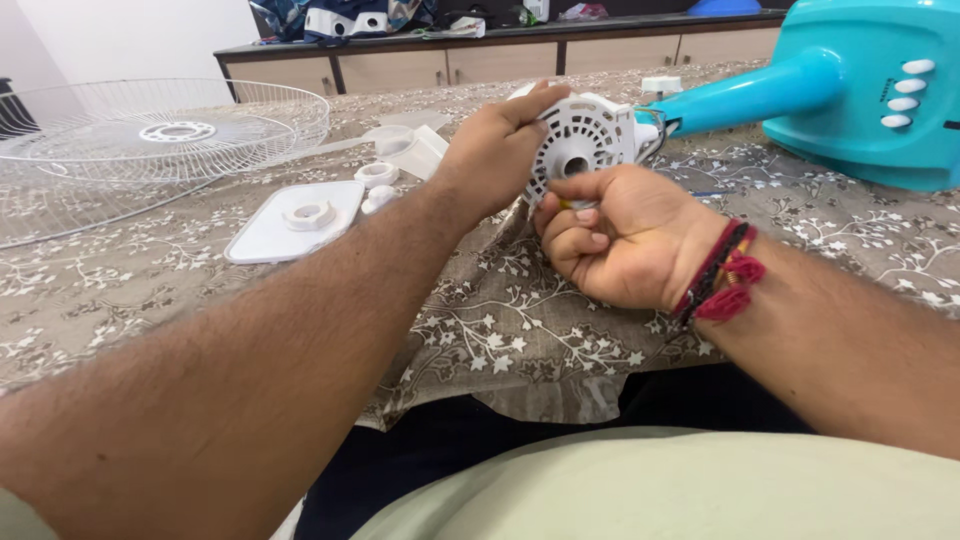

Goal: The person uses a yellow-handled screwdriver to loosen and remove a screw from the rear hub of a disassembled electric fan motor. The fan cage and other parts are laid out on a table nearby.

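My left hand (495, 150) grips the left side and top of a white round fan motor housing (585, 135) with many vent holes. The housing sits at the end of a turquoise fan neck (755, 90), which joins a turquoise base with white push buttons (880, 95). My right hand (625, 235) is curled in a fist just below the housing's face, around a small tool with a yellowish bit showing (565, 204); most of the tool is hidden. Red and black threads circle my right wrist (722, 275).
A white wire fan grille (120, 150) lies at the far left on the floral tablecloth (480, 330). A flat white plate (270, 235) carries a white ring nut (308, 214), with small white caps (378, 175) and translucent fan blades (410, 150) beside it. Cabinets (450, 65) stand behind.
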